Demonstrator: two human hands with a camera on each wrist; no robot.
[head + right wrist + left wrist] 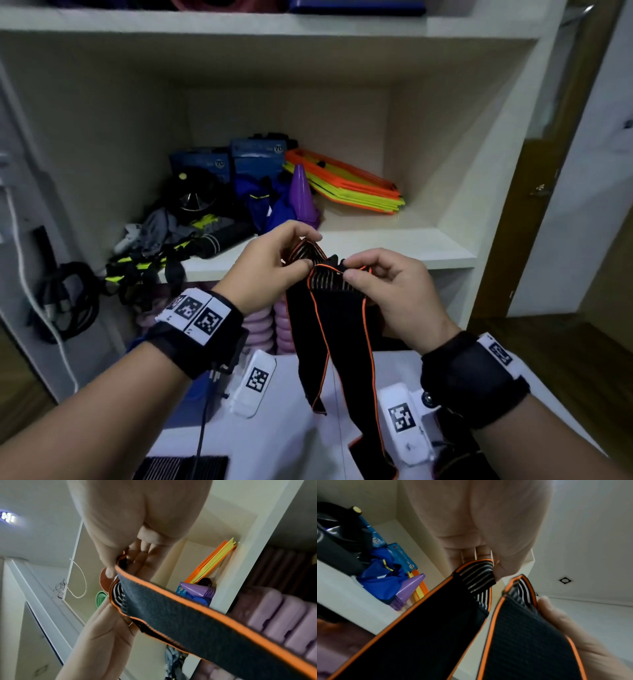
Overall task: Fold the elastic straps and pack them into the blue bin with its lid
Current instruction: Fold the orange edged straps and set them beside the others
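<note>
- The left hand pinches one striped end of the elastic strap between thumb and curled fingers, in front of the shelf edge.
- The right hand pinches the other top end of the same strap between thumb and forefinger, just beside the left hand; its other fingers are curled.
- The strap is black with orange edging; from the two pinched ends its lengths hang down between the forearms, reaching towards a white surface below.
- In the left wrist view, the strap shows as two black bands rising to striped ends, one at the left fingertips.
- In the right wrist view, the strap runs across the frame, its end pressed between thumb and fingers.
- Both wrists carry dark bands with black-and-white markers.
- The blue bin and its lid cannot be made out with certainty.
- Below the shelf stand stacked lilac rings.
- On the shelf behind the hands lie a purple cone, blue fabric, black and yellow-green straps and, farther back, orange and yellow flat pieces and blue boxes.
</note>
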